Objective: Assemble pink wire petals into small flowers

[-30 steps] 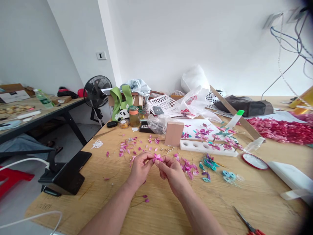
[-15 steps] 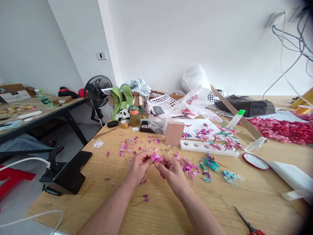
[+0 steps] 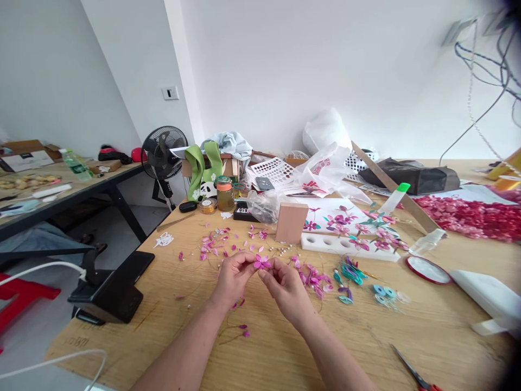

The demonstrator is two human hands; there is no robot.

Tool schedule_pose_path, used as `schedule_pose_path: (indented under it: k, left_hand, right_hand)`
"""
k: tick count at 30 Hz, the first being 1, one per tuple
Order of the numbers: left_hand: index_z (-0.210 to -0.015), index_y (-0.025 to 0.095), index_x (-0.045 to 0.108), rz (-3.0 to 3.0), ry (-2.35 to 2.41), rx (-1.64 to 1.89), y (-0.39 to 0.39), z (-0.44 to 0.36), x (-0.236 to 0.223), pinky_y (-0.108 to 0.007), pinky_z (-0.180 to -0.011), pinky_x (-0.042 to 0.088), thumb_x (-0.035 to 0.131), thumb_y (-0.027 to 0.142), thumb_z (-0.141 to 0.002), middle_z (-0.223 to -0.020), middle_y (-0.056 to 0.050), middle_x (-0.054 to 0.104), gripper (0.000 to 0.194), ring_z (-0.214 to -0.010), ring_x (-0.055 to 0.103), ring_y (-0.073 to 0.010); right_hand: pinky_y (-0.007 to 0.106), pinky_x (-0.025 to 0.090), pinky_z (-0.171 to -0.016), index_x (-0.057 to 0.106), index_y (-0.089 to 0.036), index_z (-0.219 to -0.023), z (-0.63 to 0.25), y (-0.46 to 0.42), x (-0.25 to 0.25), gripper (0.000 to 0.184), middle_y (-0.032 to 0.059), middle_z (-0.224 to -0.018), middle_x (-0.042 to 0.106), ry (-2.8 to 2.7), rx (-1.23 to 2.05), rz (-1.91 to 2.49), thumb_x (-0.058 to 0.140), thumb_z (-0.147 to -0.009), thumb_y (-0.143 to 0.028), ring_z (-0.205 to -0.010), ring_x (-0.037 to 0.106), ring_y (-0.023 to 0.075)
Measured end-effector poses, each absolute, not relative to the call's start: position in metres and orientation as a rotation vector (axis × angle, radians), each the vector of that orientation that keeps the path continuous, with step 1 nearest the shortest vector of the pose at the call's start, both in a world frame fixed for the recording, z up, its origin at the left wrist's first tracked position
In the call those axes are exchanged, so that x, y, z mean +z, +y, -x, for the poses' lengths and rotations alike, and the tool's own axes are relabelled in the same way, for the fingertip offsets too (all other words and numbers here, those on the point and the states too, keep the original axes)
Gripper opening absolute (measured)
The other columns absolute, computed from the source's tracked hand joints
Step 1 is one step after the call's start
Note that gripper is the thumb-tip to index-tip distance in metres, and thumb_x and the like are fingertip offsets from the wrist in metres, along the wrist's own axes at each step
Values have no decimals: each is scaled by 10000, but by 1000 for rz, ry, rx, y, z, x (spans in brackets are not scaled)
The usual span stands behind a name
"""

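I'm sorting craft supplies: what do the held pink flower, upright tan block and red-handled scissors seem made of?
Held pink flower: perhaps fabric, soft-looking; petals thin, weave unreadable.
Upright tan block: probably smooth matte wood; flat, even faces.
Red-handled scissors: likely metal blades, smooth dark grey; handles probably plastic, plain red.

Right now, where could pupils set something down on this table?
Bare wood shows between right forearm, scissors and blue spools and, scraps aside, between left forearm and black stand. Beyond the left hand and right hand, pink petals and a wooden block crowd it.
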State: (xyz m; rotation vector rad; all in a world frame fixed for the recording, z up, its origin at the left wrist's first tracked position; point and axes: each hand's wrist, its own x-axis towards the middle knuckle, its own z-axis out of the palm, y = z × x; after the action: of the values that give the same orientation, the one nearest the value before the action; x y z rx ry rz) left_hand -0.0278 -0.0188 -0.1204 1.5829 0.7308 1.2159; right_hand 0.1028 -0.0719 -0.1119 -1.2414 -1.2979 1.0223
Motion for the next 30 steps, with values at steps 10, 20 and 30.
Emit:
schedule_pose_path:
  k: [10,20,30]
  left_hand:
    - [-745,152,666,-1631,745,1228,-19,28,-117,-271,-698,452,646,296,-772,-741,-39,620,147,-730,569,-160]
    - [-716,147,660,-1551,753,1202,-18,30,-120,-255,-642,430,659,357,-750,-696,-28,590,213,-673,533,-145]
    - [-727,153,665,-1537,751,1190,-19,29,-120,-256,-669,431,656,317,-749,-694,-19,593,165,-694,534,-147]
  right_hand:
    - [233,248,-446,518,-190,-708,-102,-71,-113,280,-58,-499,408,-1272,1050,1203,600,-768,-451,-457,344,93]
    - [223,276,-424,536,-180,-660,-104,-72,-105,344,-48,-483,443,-1106,1150,1171,651,-717,-499,-438,385,88]
    - [209,254,-405,534,-176,-662,-102,-70,-110,341,-68,-450,430,-959,1216,1102,662,-712,-488,-393,353,65]
